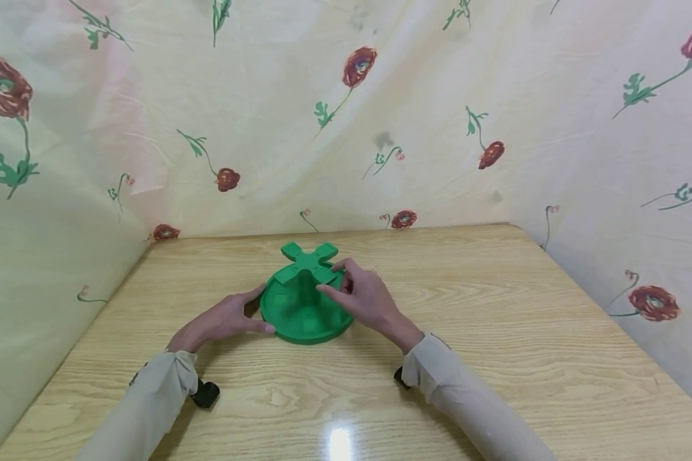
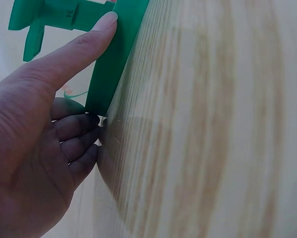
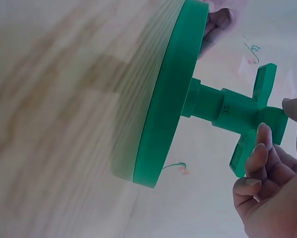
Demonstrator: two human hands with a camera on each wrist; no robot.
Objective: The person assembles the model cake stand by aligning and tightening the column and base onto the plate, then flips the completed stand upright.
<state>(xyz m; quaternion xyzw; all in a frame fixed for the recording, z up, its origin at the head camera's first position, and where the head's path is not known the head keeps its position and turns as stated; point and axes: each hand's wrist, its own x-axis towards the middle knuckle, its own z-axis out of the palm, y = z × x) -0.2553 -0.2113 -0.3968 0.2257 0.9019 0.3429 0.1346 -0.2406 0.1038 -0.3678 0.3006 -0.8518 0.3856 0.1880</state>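
Note:
A green round base (image 1: 323, 330) with a raised rim lies flat on the table. From its middle rises a green post (image 3: 208, 101), topped by a green cross-shaped piece (image 1: 307, 260) with flared arms. The number 35 shows on this upper part in the right wrist view. My left hand (image 1: 230, 315) holds the base at its left edge, thumb on the rim (image 2: 109, 64) and fingers curled farther round. My right hand (image 1: 369, 296) pinches the near right arm of the cross between thumb and index finger; its other fingers (image 3: 253, 186) are curled below.
The wooden table (image 1: 496, 307) extends round the base. A pale cloth (image 1: 277, 115) printed with red flowers hangs behind it and along both sides. Black wrist mounts (image 1: 206, 395) show under the sleeves.

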